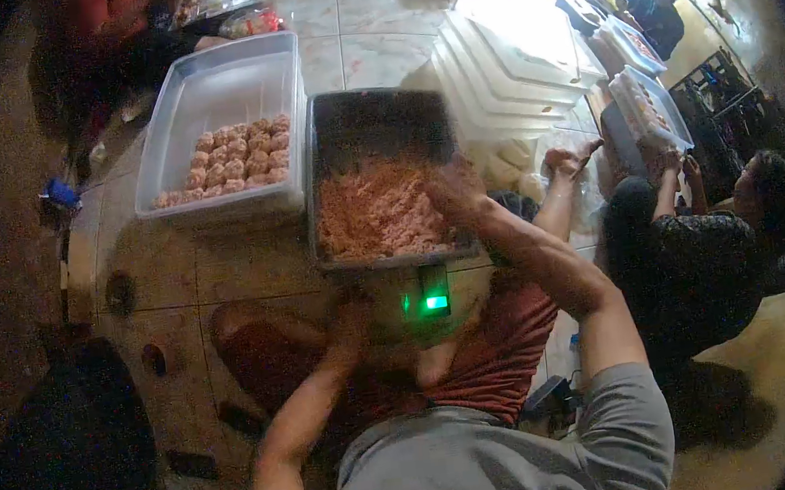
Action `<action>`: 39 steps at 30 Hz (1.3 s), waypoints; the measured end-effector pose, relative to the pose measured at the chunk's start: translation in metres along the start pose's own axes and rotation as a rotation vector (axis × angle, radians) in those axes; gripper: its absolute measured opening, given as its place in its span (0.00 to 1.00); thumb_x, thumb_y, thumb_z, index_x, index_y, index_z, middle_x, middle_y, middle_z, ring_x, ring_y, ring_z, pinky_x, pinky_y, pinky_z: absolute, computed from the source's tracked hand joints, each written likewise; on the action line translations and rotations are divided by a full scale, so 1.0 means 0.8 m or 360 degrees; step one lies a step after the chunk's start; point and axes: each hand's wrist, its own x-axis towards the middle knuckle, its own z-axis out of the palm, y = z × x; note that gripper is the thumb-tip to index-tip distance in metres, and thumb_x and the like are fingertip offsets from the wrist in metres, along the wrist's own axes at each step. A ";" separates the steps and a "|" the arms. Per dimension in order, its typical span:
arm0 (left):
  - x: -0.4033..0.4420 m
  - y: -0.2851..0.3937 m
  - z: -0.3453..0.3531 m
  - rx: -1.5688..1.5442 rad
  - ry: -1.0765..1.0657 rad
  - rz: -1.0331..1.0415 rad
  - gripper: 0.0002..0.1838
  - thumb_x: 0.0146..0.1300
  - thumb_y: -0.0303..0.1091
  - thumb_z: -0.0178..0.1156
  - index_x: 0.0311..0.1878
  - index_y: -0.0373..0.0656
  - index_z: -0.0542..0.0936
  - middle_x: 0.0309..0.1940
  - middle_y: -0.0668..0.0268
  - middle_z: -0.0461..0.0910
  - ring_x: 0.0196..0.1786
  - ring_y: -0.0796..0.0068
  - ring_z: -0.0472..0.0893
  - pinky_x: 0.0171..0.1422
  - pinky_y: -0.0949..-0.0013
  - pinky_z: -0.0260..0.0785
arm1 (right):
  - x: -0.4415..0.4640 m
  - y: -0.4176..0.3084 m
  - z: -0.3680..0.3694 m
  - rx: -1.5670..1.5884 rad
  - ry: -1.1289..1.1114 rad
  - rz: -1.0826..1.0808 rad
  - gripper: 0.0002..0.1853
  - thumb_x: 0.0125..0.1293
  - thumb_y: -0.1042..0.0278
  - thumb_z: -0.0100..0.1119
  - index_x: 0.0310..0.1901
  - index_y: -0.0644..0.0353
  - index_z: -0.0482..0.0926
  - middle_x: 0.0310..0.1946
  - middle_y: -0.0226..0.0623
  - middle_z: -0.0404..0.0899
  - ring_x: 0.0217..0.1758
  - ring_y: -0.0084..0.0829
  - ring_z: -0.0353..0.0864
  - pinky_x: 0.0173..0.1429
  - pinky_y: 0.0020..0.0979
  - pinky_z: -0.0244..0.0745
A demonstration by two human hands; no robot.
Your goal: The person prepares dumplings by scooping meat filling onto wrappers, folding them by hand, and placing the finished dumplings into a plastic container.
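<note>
A dark tub (376, 108) holds loose pinkish ground mixture (375, 210). My right hand (454, 191) reaches into the tub at its right side, against the mixture; its fingers are blurred, so what it holds is unclear. Low in front of the tub, left of a green-lit display (435, 303), is my left hand (352, 314), dim and smeared, its fingers not readable. To the left, a translucent white tray (212, 77) contains rows of round meat-like balls (244, 153) in its nearer part.
Stacked white trays (508, 70) rise behind the tub on the right. Another person (700, 260) sits at the right beside a tray of pieces (651, 108); a further person (655, 12) is behind. A bare foot (573, 159) lies near the stack. Bags (250, 23) lie at the top.
</note>
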 end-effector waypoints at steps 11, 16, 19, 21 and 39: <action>0.004 -0.002 0.006 -0.0046 -0.0011 0.0011 0.15 0.67 0.39 0.63 0.52 0.41 0.80 0.43 0.62 0.83 0.47 0.63 0.82 0.55 0.59 0.74 | -0.003 0.019 -0.014 -0.0094 -0.0173 -0.0150 0.09 0.63 0.64 0.59 0.39 0.57 0.84 0.33 0.37 0.85 0.35 0.39 0.85 0.40 0.42 0.75; 0.003 -0.004 0.008 -0.0052 -0.0006 0.0008 0.16 0.67 0.41 0.63 0.52 0.42 0.80 0.43 0.63 0.83 0.46 0.64 0.82 0.55 0.59 0.75 | -0.015 0.012 -0.019 -0.0090 -0.0579 -0.0184 0.10 0.61 0.61 0.62 0.38 0.59 0.83 0.34 0.40 0.85 0.33 0.42 0.84 0.32 0.42 0.76; 0.008 -0.004 0.012 -0.0047 0.0020 -0.0001 0.16 0.67 0.42 0.63 0.52 0.43 0.80 0.43 0.64 0.83 0.46 0.65 0.82 0.54 0.59 0.75 | -0.019 0.026 -0.004 -0.0005 -0.0561 -0.0215 0.12 0.58 0.58 0.65 0.36 0.60 0.83 0.35 0.42 0.85 0.34 0.44 0.84 0.35 0.44 0.77; 0.010 -0.002 0.010 -0.0047 0.0028 0.0000 0.16 0.67 0.42 0.63 0.52 0.43 0.80 0.43 0.64 0.83 0.46 0.65 0.82 0.54 0.59 0.75 | -0.034 0.039 -0.013 0.0494 -0.0494 -0.0303 0.13 0.58 0.58 0.65 0.36 0.61 0.83 0.35 0.45 0.85 0.37 0.46 0.84 0.40 0.44 0.77; -0.012 0.075 -0.039 -0.1560 -0.0774 0.0056 0.20 0.73 0.44 0.58 0.59 0.39 0.74 0.51 0.61 0.80 0.54 0.71 0.79 0.56 0.68 0.75 | -0.086 0.014 -0.039 0.1153 0.0229 -0.0277 0.09 0.60 0.74 0.57 0.42 0.58 0.80 0.43 0.47 0.82 0.46 0.51 0.82 0.49 0.46 0.78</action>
